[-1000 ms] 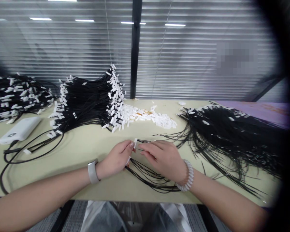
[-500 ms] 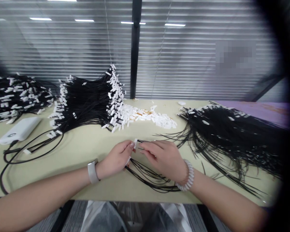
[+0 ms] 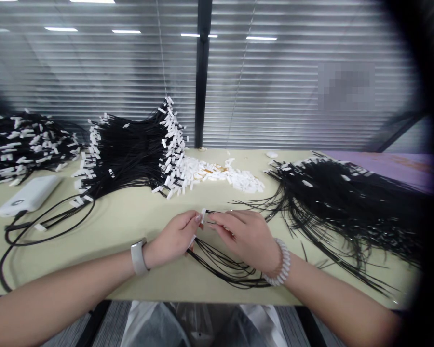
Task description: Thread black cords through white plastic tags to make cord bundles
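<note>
Your two hands meet over the near middle of the table (image 3: pixel 137 212); your left hand (image 3: pixel 171 238) pinches one white tag (image 3: pixel 203 214) between thumb and forefinger; your right hand (image 3: pixel 246 238) is closed on the tip of one black cord (image 3: pixel 211 222), just beside the tag; whether the tip sits inside the tag is too small to tell. One loose bunch (image 3: pixel 220 262) of cords runs out from under your right palm toward the table edge; the palm hides how many there are.

Three piles of cords lie on the table: the left pile (image 3: pixel 18 144), cut off by the frame edge; the middle pile (image 3: pixel 130 149), its ends tipped white; the right pile (image 3: pixel 347 202), its far side lost in a dark rim. One heap (image 3: pixel 224 176) of loose tags lies between the middle and right piles; one power bank (image 3: pixel 29 194) sits at the left, one cable (image 3: pixel 39 231) looping beside it.
</note>
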The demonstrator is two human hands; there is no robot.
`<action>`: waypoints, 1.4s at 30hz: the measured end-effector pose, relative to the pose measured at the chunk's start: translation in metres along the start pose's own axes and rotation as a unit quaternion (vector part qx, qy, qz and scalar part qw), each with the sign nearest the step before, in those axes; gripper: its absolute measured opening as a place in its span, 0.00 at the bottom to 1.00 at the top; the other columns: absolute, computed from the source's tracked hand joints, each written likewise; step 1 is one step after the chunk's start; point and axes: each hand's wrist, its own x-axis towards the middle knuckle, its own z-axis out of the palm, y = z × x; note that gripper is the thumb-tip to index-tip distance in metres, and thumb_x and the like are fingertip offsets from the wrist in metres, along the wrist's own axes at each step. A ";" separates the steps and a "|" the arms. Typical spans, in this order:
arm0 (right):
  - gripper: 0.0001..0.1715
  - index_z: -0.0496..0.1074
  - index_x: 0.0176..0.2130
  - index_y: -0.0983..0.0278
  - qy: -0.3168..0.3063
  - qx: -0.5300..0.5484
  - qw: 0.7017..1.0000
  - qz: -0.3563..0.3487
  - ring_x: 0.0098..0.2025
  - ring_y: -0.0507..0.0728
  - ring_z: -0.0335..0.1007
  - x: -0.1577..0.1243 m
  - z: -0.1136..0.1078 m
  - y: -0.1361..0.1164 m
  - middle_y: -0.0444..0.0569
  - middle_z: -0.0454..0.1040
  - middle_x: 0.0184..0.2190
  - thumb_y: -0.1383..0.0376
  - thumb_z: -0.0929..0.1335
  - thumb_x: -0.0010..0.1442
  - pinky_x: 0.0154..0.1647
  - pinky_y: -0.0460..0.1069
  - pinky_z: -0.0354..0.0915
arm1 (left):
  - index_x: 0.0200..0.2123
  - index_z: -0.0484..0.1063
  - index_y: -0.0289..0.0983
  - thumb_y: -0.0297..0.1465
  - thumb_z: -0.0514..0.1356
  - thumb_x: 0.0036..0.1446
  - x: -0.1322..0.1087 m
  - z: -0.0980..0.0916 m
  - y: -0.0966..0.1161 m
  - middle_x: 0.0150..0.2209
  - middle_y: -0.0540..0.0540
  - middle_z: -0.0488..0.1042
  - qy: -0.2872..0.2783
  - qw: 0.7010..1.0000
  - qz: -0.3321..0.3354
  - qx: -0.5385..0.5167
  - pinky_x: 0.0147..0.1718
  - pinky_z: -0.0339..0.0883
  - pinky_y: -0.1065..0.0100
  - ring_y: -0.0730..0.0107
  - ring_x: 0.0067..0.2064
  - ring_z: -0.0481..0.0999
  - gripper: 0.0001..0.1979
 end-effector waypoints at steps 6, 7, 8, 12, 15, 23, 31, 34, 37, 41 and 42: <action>0.11 0.67 0.44 0.57 -0.026 0.008 1.000 -0.002 0.30 0.49 0.67 0.000 -0.001 -0.001 0.39 0.74 0.32 0.65 0.63 0.59 0.32 0.46 0.57 | 0.30 0.61 0.36 0.43 0.42 0.61 -0.001 0.002 -0.002 0.21 0.52 0.60 -0.002 1.000 -0.014 -0.012 0.20 0.59 0.73 0.75 0.21 0.62 0.18; 0.11 0.67 0.44 0.57 -0.031 0.007 1.000 -0.002 0.30 0.49 0.67 0.000 -0.001 -0.001 0.39 0.74 0.32 0.65 0.63 0.60 0.32 0.46 0.57 | 0.31 0.61 0.37 0.43 0.42 0.61 -0.001 0.002 -0.002 0.21 0.53 0.59 -0.003 1.000 -0.017 -0.015 0.20 0.59 0.73 0.75 0.20 0.62 0.18; 0.11 0.67 0.44 0.57 -0.034 0.004 0.999 0.000 0.29 0.50 0.67 0.000 -0.001 -0.001 0.39 0.74 0.31 0.65 0.63 0.60 0.31 0.46 0.57 | 0.31 0.61 0.37 0.43 0.42 0.61 -0.001 0.002 -0.003 0.21 0.53 0.60 -0.004 1.000 -0.018 -0.016 0.19 0.60 0.73 0.75 0.20 0.62 0.18; 0.11 0.67 0.44 0.57 -0.030 -0.004 1.000 -0.001 0.29 0.49 0.67 0.001 0.000 -0.001 0.39 0.74 0.30 0.65 0.63 0.60 0.30 0.46 0.57 | 0.31 0.62 0.36 0.43 0.43 0.60 0.000 0.001 -0.004 0.21 0.52 0.60 -0.010 0.999 -0.026 -0.018 0.18 0.60 0.73 0.75 0.20 0.62 0.18; 0.11 0.67 0.44 0.57 -0.016 -0.008 1.000 -0.009 0.29 0.49 0.67 0.001 0.000 -0.001 0.40 0.74 0.31 0.66 0.63 0.59 0.31 0.46 0.57 | 0.32 0.63 0.36 0.44 0.43 0.60 -0.001 0.001 -0.004 0.21 0.52 0.60 -0.017 0.999 -0.035 -0.022 0.17 0.60 0.73 0.75 0.19 0.62 0.18; 0.11 0.66 0.43 0.59 -0.009 -0.006 1.000 -0.030 0.30 0.49 0.68 0.002 0.003 -0.002 0.41 0.75 0.33 0.67 0.63 0.59 0.32 0.46 0.58 | 0.32 0.63 0.36 0.44 0.43 0.60 -0.002 0.002 -0.002 0.23 0.52 0.60 -0.038 0.999 -0.034 -0.019 0.18 0.62 0.73 0.76 0.20 0.63 0.18; 0.11 0.67 0.43 0.60 0.000 -0.006 1.000 -0.029 0.29 0.49 0.67 0.000 0.003 -0.002 0.40 0.75 0.31 0.68 0.63 0.59 0.31 0.46 0.57 | 0.32 0.64 0.35 0.43 0.44 0.60 0.001 0.002 -0.003 0.22 0.51 0.61 -0.038 0.998 -0.044 -0.026 0.18 0.62 0.73 0.76 0.19 0.63 0.18; 0.11 0.68 0.43 0.60 -0.006 -0.004 1.000 -0.023 0.29 0.49 0.67 -0.001 0.004 -0.002 0.41 0.74 0.30 0.68 0.63 0.59 0.31 0.46 0.57 | 0.32 0.65 0.35 0.43 0.44 0.60 0.000 0.002 -0.004 0.22 0.51 0.61 -0.041 0.998 -0.041 -0.026 0.17 0.61 0.73 0.75 0.19 0.63 0.18; 0.10 0.69 0.42 0.60 -0.014 0.002 1.000 -0.016 0.29 0.49 0.68 -0.001 0.005 -0.002 0.43 0.74 0.29 0.67 0.62 0.59 0.31 0.45 0.58 | 0.33 0.66 0.35 0.43 0.45 0.59 0.000 0.001 -0.004 0.22 0.51 0.62 -0.045 0.998 -0.039 -0.027 0.17 0.61 0.73 0.75 0.19 0.63 0.19; 0.07 0.69 0.38 0.62 -0.023 0.002 1.000 -0.001 0.27 0.49 0.67 -0.001 0.006 -0.004 0.43 0.73 0.26 0.66 0.62 0.60 0.30 0.45 0.56 | 0.33 0.66 0.35 0.43 0.45 0.59 -0.001 0.000 -0.002 0.21 0.50 0.62 -0.049 0.998 -0.039 -0.015 0.18 0.61 0.73 0.75 0.19 0.63 0.19; 0.07 0.68 0.37 0.62 -0.019 -0.004 1.000 0.006 0.26 0.50 0.67 -0.002 0.006 -0.004 0.43 0.73 0.25 0.66 0.62 0.60 0.29 0.45 0.56 | 0.33 0.66 0.35 0.43 0.44 0.59 -0.001 0.000 -0.001 0.22 0.50 0.63 -0.050 0.998 -0.039 -0.011 0.18 0.61 0.73 0.74 0.20 0.63 0.19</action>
